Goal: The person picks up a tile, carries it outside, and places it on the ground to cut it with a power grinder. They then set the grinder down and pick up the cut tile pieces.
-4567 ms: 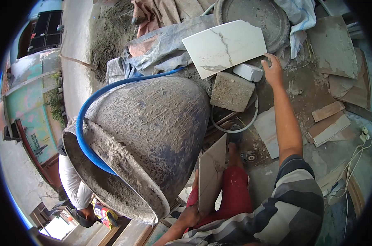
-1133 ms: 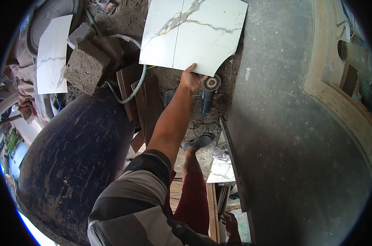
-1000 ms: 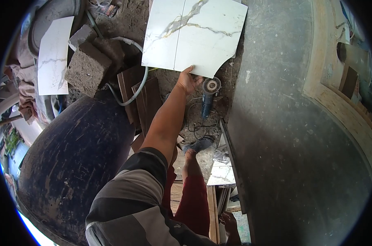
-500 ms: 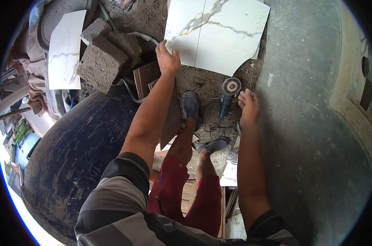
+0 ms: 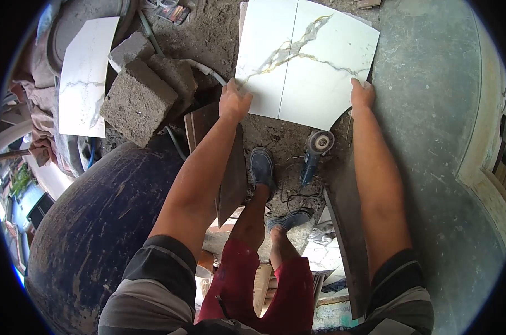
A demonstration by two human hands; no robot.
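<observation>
A white marble-patterned tile (image 5: 325, 72) with grey-gold veins, a dark straight line across it and a curved cut at its lower right corner lies ahead of me. My left hand (image 5: 235, 102) grips its left edge near the lower corner. At the right edge, just above the curved cut, my right hand (image 5: 363, 95) has its fingers closed on the tile. Below the cut, an angle grinder (image 5: 311, 162) with a round disc rests on the dirt, touched by neither hand.
Concrete blocks (image 5: 137, 100) and another marble-patterned tile piece (image 5: 85, 78) are at the left. A big dark rounded container (image 5: 108, 223) fills the lower left. Along the right runs a grey surface (image 5: 431, 139). Brown boards (image 5: 230, 178) stand beside my feet.
My right hand has moved up from beside the grinder and taken hold of the tile's right edge. The view has shifted, so the tile and grinder appear lower.
</observation>
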